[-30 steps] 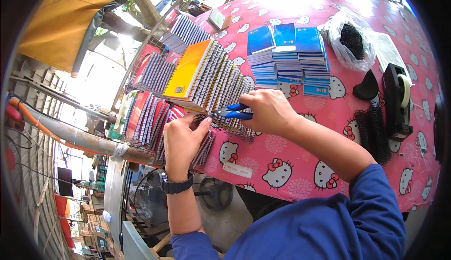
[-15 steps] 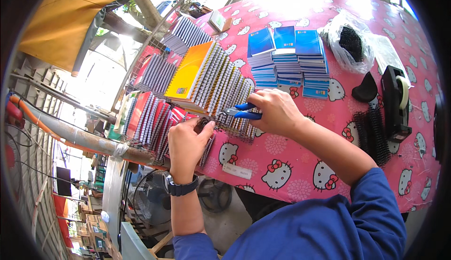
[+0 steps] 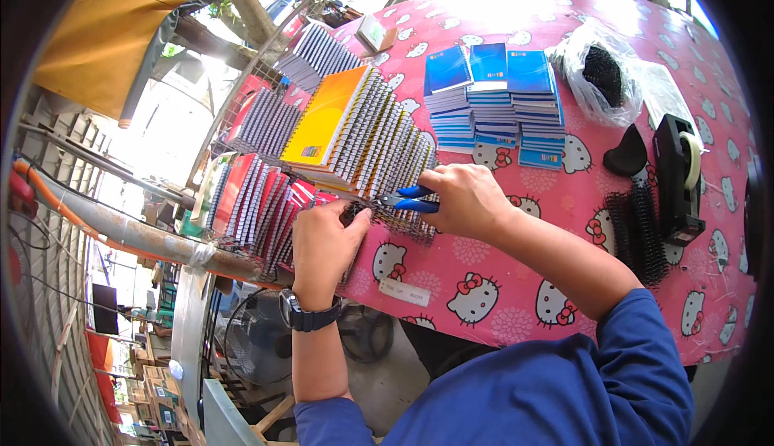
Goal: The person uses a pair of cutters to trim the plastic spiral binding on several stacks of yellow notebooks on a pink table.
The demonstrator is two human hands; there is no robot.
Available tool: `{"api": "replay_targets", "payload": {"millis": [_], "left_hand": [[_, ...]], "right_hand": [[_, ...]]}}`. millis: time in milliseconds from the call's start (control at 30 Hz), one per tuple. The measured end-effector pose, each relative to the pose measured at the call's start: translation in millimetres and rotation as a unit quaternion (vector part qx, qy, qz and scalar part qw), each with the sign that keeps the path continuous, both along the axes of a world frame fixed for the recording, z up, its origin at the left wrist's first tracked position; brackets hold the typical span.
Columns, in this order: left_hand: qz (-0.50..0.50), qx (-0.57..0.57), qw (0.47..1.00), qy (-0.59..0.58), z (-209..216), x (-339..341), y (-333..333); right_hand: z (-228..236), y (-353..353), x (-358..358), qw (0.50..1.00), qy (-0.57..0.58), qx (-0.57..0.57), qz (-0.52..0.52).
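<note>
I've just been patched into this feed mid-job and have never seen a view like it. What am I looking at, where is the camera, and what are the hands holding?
There is no machine here: these are a person's own two bare hands. The camera sits on the person's head and looks down, and its fisheye lens bends straight edges near the rim. The right hand has its grip closed on blue-handled pliers, tips pointing at the wire edge of a notebook. The left hand, with a wristwatch, steadies that notebook from the near side. They work at the edge of a table under a pink cartoon-cat cloth. On it lie fanned spiral notebooks, one with an orange cover, stacks of blue booklets, a clear bag of black coils, loose black coils and a black tape dispenser.
</note>
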State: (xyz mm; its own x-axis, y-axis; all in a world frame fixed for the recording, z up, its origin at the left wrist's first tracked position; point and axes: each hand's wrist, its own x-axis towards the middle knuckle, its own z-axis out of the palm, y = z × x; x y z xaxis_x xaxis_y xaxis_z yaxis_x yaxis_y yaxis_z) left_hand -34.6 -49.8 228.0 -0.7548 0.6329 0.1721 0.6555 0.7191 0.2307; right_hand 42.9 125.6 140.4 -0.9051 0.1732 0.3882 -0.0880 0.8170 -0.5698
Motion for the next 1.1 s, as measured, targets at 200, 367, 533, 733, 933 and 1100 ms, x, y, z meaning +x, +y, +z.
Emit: {"api": "replay_targets", "payload": {"millis": [200,367,533,733,933,1100], "left_hand": [[0.015,0.055,0.996,-0.061,-10.1,-3.3,-7.8],[-0.021,0.075,0.995,-0.067,-22.3,-7.6,-5.0],[-0.005,0.095,0.991,-0.095,-21.4,-7.1,-8.7],[0.0,0.074,0.995,-0.064,-27.4,-3.6,-3.7],[0.009,0.054,0.998,-0.002,-29.2,2.2,1.2],[-0.007,0.19,0.979,-0.07,-53.7,-17.3,-23.2]], "right_hand": [[-12.5,5.1,-0.4,0.98,0.165,0.102,-0.051],[-10.2,2.2,-0.4,0.998,0.038,0.051,-0.01],[-13.0,7.2,3.2,1.0,0.021,0.002,-0.012],[-24.9,4.5,-3.6,0.983,0.141,0.112,-0.038],[-19.6,2.5,-0.8,1.0,0.006,0.014,-0.006],[-27.4,7.8,3.0,0.997,0.051,0.055,-0.019]]}}
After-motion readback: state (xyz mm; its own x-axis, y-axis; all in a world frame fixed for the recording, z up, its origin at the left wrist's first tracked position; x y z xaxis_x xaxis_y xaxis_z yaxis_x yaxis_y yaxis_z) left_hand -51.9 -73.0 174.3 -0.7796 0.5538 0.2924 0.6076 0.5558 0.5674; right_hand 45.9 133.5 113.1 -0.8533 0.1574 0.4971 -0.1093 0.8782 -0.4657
